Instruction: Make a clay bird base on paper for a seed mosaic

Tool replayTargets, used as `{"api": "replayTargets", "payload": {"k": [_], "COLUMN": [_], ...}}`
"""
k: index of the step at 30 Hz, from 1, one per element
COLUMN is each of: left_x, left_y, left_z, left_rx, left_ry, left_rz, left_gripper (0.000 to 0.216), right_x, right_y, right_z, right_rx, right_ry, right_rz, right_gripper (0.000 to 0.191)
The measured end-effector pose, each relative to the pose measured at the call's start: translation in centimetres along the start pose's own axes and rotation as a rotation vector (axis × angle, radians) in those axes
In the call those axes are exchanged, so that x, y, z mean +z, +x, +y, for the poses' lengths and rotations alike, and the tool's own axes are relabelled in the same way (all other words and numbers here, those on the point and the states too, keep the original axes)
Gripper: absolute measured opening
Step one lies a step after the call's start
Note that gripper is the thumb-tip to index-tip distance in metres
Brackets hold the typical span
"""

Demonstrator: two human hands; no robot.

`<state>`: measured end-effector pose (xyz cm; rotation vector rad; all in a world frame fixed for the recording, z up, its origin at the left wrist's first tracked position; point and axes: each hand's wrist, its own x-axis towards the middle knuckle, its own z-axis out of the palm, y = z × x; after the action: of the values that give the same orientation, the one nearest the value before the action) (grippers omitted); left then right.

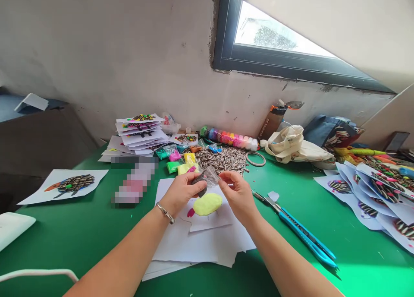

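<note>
My left hand (179,194) is closed on a small clear plastic bag (212,176) with black clay (202,190) at its lower left. The fingers of my right hand (238,197) pinch the bag's other side. Just below the hands, a flattened yellow-green clay oval (208,205) lies on white paper (210,223), a magenta clay piece (191,213) at its left end. Thin drawn lines show under the oval. More white sheets (194,253) are stacked beneath.
Behind my hands are striped sunflower seeds (223,158) and bagged coloured clay (174,166). Blue-handled tweezers (304,234) and a utility knife lie right. A tape roll (255,159), a bottle (271,121) and a cloth bag (296,146) stand farther back. Seed pictures (142,135) are piled at left.
</note>
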<state>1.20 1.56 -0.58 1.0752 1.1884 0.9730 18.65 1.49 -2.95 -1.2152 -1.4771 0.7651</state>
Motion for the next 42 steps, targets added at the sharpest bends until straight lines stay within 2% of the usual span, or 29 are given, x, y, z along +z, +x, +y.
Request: {"api": "replayTargets", "payload": {"k": [3, 5, 6, 8, 9, 11, 14, 17, 21, 26, 29, 33, 37, 42], "left_x": [-1.4, -2.6, -3.2, -3.7, -3.6, -2.7, -0.4, 1.0, 0.5, -0.2, 0.0, 0.2, 0.2, 0.0], "left_y": [0.2, 0.6, 1.0, 2.2, 2.9, 4.1, 4.7, 3.5, 0.8, -0.8, -1.1, -1.5, -1.3, -1.1], "left_z": [1.1, 2.6, 3.5, 5.2, 5.9, 6.6, 5.6, 3.1, 0.6, -0.4, -0.6, -0.8, -0.9, -1.1], "left_rx": [0.023, 0.060, 0.092, 0.157, 0.190, 0.161, 0.082, 0.012, -0.058, -0.080, -0.080, -0.089, -0.030, 0.036], "left_ry": [-0.092, -0.163, -0.288, -0.403, -0.571, -0.788, -0.747, -0.623, -0.377, -0.165, -0.170, -0.214, -0.118, 0.031], "left_rz": [0.108, 0.153, 0.221, 0.307, 0.377, 0.333, 0.231, 0.138, 0.021, -0.095, -0.120, -0.080, -0.060, -0.022], "left_gripper": [0.038, 0.033, 0.030, 0.018, 0.012, 0.010, 0.009, 0.015, 0.027, 0.036, 0.038, 0.040, 0.037, 0.034], "right_x": [0.4, 1.1, 1.6, 2.4, 2.7, 3.0, 2.5, 1.3, 0.1, 0.1, 0.2, 0.1, 0.1, 0.1], "right_y": [-0.6, -1.1, -1.4, -1.7, -1.8, -1.8, -1.7, -1.3, -0.9, -1.2, -1.5, -1.3, -1.0, -0.9], "right_z": [-0.6, -1.0, -1.1, -1.3, -1.3, -1.2, -0.7, -0.3, -0.2, -0.8, -1.0, -1.1, -1.2, -1.1], "right_rx": [-0.123, -0.185, -0.199, -0.189, -0.170, -0.116, -0.040, 0.018, 0.022, -0.099, -0.096, 0.030, 0.183, 0.216], "right_ry": [-0.047, -0.065, -0.069, -0.061, -0.047, -0.006, 0.074, 0.132, 0.140, 0.046, 0.003, 0.018, 0.077, 0.019], "right_rz": [0.044, -0.015, -0.049, -0.088, -0.089, -0.079, -0.032, 0.039, 0.110, 0.004, -0.057, -0.147, -0.185, -0.229], "right_gripper": [0.015, 0.012, 0.011, 0.012, 0.013, 0.014, 0.017, 0.020, 0.020, 0.018, 0.020, 0.019, 0.016, 0.015]}}
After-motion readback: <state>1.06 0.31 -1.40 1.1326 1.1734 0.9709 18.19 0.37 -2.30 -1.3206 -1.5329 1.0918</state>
